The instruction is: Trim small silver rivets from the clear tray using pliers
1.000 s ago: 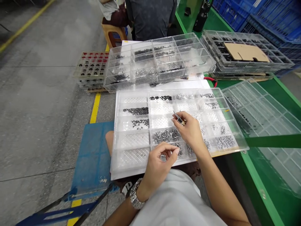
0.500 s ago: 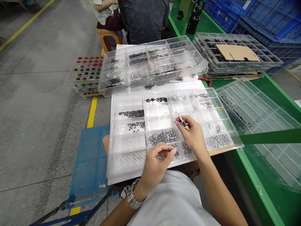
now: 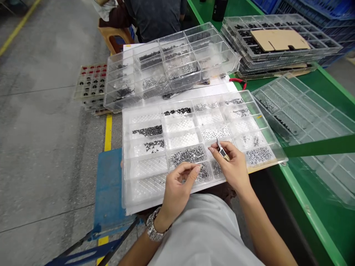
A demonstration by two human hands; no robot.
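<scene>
The left hand (image 3: pixel 177 188), with a metal watch (image 3: pixel 155 227) at its wrist, is over the near edge of the compartment tray (image 3: pixel 151 165). Thumb and forefinger meet in a narrow pinch; whether a small piece sits between them cannot be told at this size. The right hand (image 3: pixel 235 166), over the tray's near right portion, grips a small metal tool (image 3: pixel 222 150) between thumb and fingers, tip pointing away from the body. Within the tray, silver screws (image 3: pixel 188 155) fill a near middle compartment; bright small parts (image 3: pixel 215 132) occupy one beyond the tool; black screws (image 3: pixel 149 130) lie farther back on the left. Beyond the tray's far edge stands a second clear tray (image 3: pixel 213 55). Past the tray's far right corner are a red handle (image 3: pixel 239 80) and stacked trays (image 3: pixel 266 64) topped with cardboard (image 3: pixel 280 40). Farthest beyond the tray, a person in dark clothing (image 3: pixel 155 18) is partly visible.
</scene>
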